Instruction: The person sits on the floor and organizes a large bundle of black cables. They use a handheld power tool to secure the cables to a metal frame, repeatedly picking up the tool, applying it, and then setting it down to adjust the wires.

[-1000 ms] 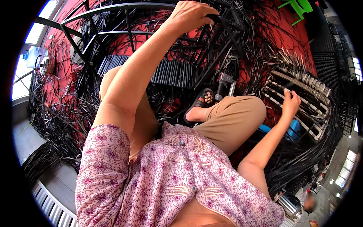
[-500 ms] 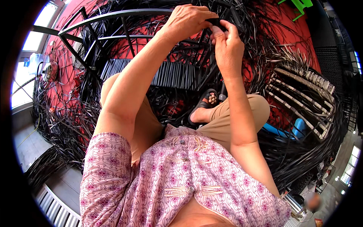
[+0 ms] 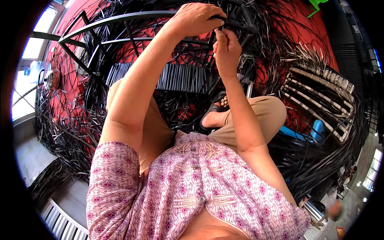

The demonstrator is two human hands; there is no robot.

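Note:
A black metal chair-like frame (image 3: 116, 18) stands in front of me, its long curved rail running to my hands. At the rail's right end, the fingers of my left hand (image 3: 194, 19) are closed on a dark strip against the frame. Just below, my right hand (image 3: 228, 50) pinches a black strip (image 3: 220, 28) between thumb and fingers; the strip's path is mostly hidden. Closely wrapped black strips form a flat panel (image 3: 180, 78) low on the frame, beneath my forearms.
Loose black strips (image 3: 68, 132) lie in heaps over the red floor covering (image 3: 312, 32). To the right rests a slatted frame wrapped in pale and dark strips (image 3: 320, 104), beside a blue object (image 3: 318, 130). A green plastic piece (image 3: 316, 6) shows at the far right.
My right hand has moved left and down, with its fingers now closer together below the left hand. My left hand has shifted slightly left.

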